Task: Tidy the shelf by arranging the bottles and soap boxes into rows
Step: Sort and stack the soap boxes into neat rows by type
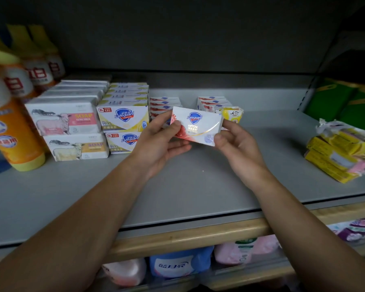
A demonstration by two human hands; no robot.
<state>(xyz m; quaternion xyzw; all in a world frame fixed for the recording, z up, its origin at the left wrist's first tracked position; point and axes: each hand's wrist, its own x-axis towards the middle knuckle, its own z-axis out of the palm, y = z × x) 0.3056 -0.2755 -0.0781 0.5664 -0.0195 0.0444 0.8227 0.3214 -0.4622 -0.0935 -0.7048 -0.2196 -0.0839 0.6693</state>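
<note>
Hands pinch the red-and-white soap box [196, 125] between them, left hand [156, 142] and right hand [236, 144] at opposite ends, above mid-shelf [198, 186]. Best square it with the matching red row [164, 104] toward the back edge, then slide it in flush.

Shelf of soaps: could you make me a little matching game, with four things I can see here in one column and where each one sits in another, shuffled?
Things:
1. red-and-white soap box
2. orange bottle
3. sheep soap boxes
4. yellow packets

Places:
A. piled loosely at the right end of the shelf
B. stacked two high, left of the yellow Safeguard boxes
C. held above the shelf between the left hand and the right hand
D. standing at the shelf's left end

Pairs: 1-C, 2-D, 3-B, 4-A
</note>
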